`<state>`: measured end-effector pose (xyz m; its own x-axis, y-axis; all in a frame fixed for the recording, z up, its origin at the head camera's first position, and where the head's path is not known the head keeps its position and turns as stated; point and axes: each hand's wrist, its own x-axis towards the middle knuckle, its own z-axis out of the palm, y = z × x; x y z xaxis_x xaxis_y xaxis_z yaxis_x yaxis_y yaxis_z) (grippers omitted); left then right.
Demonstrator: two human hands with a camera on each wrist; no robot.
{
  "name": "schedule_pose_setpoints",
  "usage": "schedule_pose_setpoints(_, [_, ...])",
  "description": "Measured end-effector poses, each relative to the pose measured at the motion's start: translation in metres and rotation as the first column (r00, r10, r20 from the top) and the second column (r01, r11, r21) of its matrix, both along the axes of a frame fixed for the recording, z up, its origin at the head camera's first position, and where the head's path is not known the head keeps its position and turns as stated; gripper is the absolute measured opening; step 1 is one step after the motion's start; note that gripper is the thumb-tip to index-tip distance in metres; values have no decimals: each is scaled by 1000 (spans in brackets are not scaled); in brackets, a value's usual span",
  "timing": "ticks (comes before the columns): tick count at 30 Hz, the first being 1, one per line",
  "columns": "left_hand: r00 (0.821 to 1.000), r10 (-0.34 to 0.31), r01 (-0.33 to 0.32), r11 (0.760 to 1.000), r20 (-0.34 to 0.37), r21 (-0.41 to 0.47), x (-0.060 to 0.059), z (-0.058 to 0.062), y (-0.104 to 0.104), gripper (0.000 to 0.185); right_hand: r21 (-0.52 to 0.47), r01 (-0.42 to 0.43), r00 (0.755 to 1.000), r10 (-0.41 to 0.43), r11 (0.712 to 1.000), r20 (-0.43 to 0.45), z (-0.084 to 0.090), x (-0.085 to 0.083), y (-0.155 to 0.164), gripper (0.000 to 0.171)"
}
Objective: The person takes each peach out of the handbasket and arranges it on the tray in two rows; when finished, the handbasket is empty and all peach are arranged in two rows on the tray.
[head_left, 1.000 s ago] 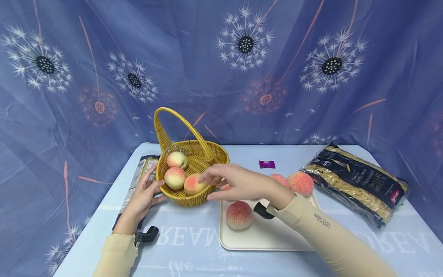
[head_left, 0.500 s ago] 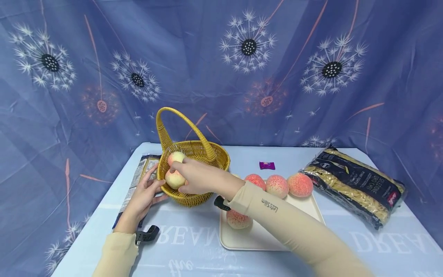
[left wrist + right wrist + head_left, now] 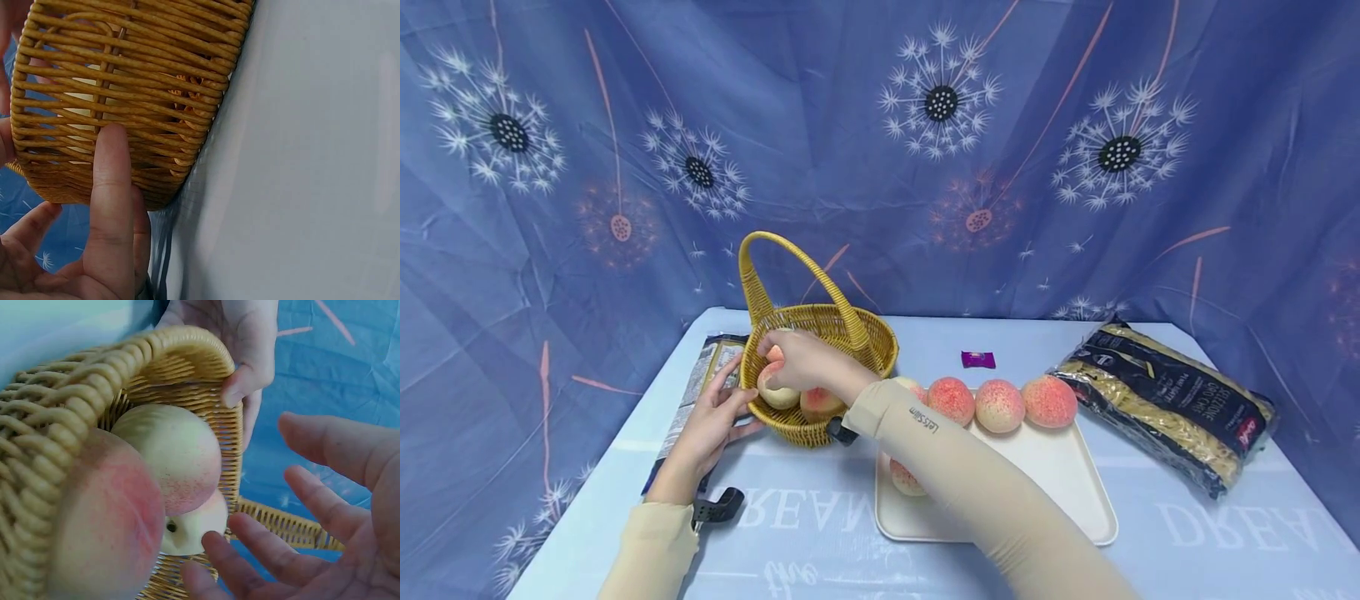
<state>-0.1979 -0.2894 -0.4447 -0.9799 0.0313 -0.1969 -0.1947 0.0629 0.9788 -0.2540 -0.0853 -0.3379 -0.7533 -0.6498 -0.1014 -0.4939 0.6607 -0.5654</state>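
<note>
A yellow wicker basket (image 3: 801, 432) with a tall handle stands at the left of the table. My left hand (image 3: 709, 429) holds its left side, thumb over the rim and fingers against the outer weave. Three peaches lie inside: a front left peach (image 3: 777, 393), a front right peach (image 3: 103, 519) and a far peach (image 3: 201, 526), stem hollow showing. My right hand (image 3: 808, 360) reaches over the basket, covering part of the fruit in the head view. In the right wrist view its fingers are spread, fingertips near the far peach; contact cannot be told.
A white tray (image 3: 1067, 492) at centre right holds several more peaches (image 3: 999, 406), partly hidden by the right sleeve. A pasta bag (image 3: 1165, 408) lies at the right. Behind the tray is a small purple packet (image 3: 978, 359). Another dark packet (image 3: 696, 400) lies beneath the left hand.
My right hand has moved left and farther into the basket, from the front right peach towards the far peach. The left hand has stayed at the rim.
</note>
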Motion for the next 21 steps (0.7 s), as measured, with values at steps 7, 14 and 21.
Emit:
schedule_pose_setpoints(7, [1000, 3, -3, 1000, 3, 6, 0, -1, 0, 77, 107, -27, 996, 18, 994, 83, -2, -11, -9, 39])
schedule_pose_setpoints(14, [1000, -4, 4, 1000, -9, 14, 0, -2, 0, 77, 160, -15, 991, -7, 987, 130, -3, -15, -17, 43])
schedule_pose_setpoints(21, [1000, -10, 10, 1000, -19, 14, 0, -2, 0, 77, 223, 27, 988, -61, 975, 144, -6, -19, -24, 48])
